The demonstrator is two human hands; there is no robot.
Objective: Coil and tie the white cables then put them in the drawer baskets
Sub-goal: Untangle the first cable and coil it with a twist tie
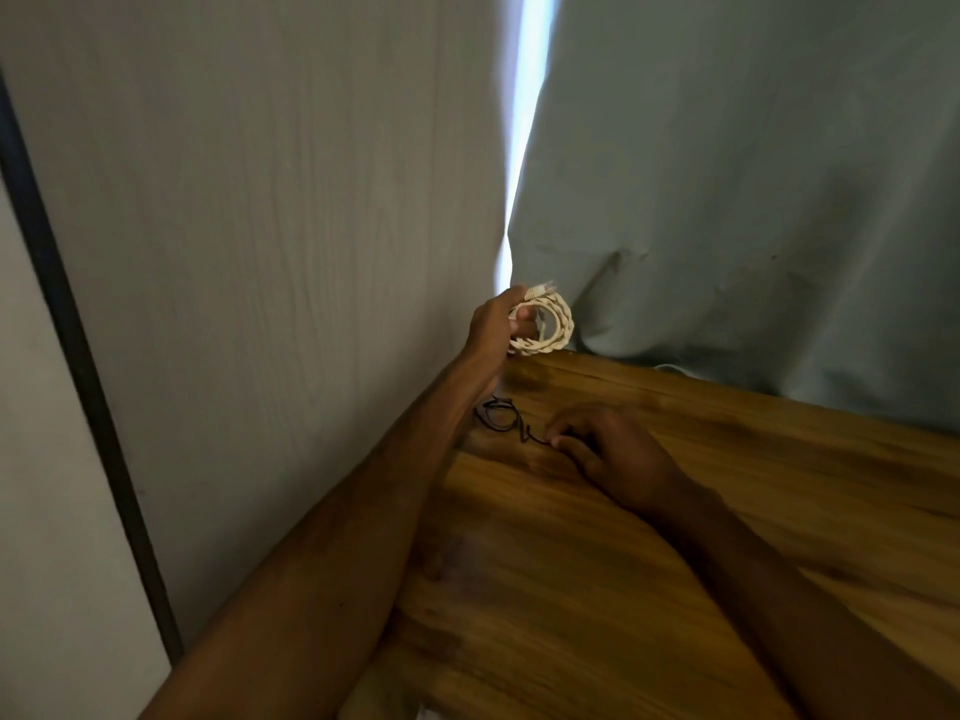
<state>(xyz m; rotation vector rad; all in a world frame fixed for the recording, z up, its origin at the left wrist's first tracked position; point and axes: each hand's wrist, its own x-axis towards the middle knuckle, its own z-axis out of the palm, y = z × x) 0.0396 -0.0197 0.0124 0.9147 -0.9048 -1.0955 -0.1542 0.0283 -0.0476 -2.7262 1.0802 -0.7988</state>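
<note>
My left hand (496,324) grips a coiled white cable (553,327) and holds it in the air above the far left corner of the wooden table (597,563). The cable's plug ends stick up from my fingers. My right hand (605,446) rests on the table, and its fingertips pinch the end of a thin black tie (501,415). The tie lies in loose curls on the wood between my two hands. No drawer or basket is in view.
A grey-blue curtain (727,200) hangs behind the table's far edge, with a bright gap of light at its left side. A pale wood-grain panel (285,226) stands along the table's left side, and a dark strip (78,356) runs down it.
</note>
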